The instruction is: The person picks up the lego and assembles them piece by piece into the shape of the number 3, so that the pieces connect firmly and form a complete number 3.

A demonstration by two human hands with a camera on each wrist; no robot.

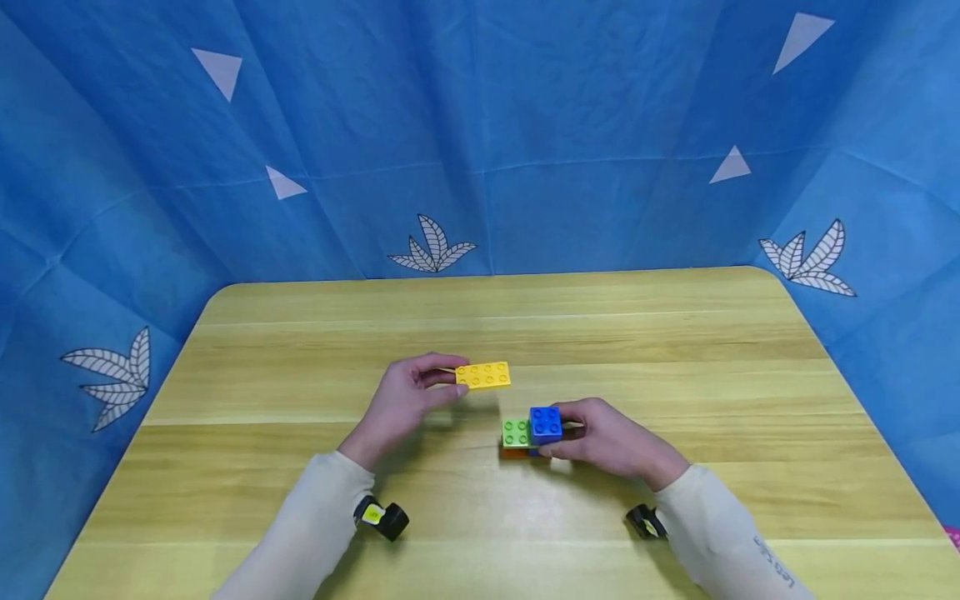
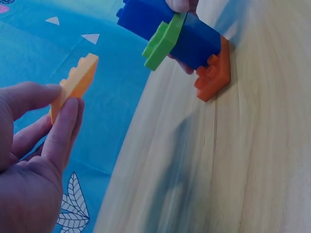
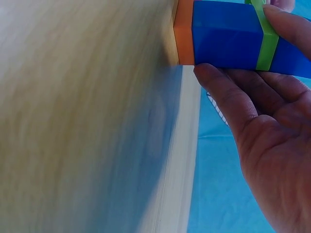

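Note:
My left hand (image 1: 397, 404) pinches a yellow toy brick (image 1: 482, 375), flat and studded on top, between thumb and fingers, held above the table. My right hand (image 1: 611, 440) grips a small stack of toy bricks from its right side. At the stack's foot lies an orange flat brick (image 2: 214, 80) on the tabletop, with a blue brick (image 2: 197, 41) on one end of it. Over that sits a light green flat brick (image 1: 515, 432), and a second blue brick (image 1: 546, 423) tops its right half. The green brick's left studs are bare. The yellow brick is apart from the stack, behind it and to its left.
The wooden table (image 1: 300, 333) has rounded far corners. A blue cloth (image 1: 480, 100) with white triangles and leaf prints hangs behind it and along both sides. Black wrist cameras (image 1: 392, 522) are strapped near both sleeves.

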